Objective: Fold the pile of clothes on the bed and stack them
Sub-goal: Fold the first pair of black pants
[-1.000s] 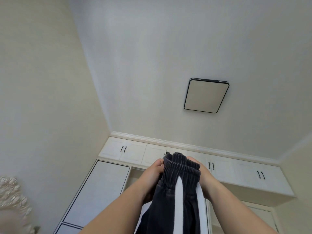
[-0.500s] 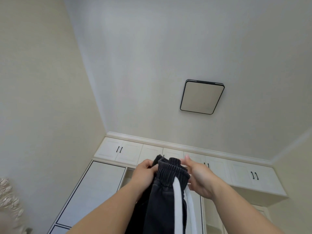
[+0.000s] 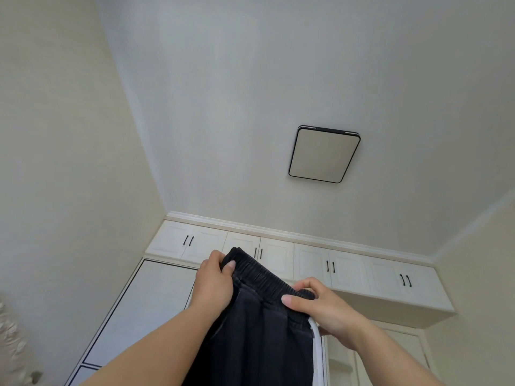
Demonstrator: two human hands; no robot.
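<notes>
White wardrobe cabinets (image 3: 312,263) and ceiling fill the view, no bed or stack visible, so folding looks barely begun: left hand (image 3: 213,282) and right hand (image 3: 320,306) pinch the dark trousers' (image 3: 259,330) waistband, hanging toward 6 o'clock.

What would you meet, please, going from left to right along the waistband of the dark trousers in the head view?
Left hand gripping the waistband's left end → dark trousers, with the elastic waistband stretched between the hands → right hand pinching the right end → white side stripe hanging below it.
</notes>
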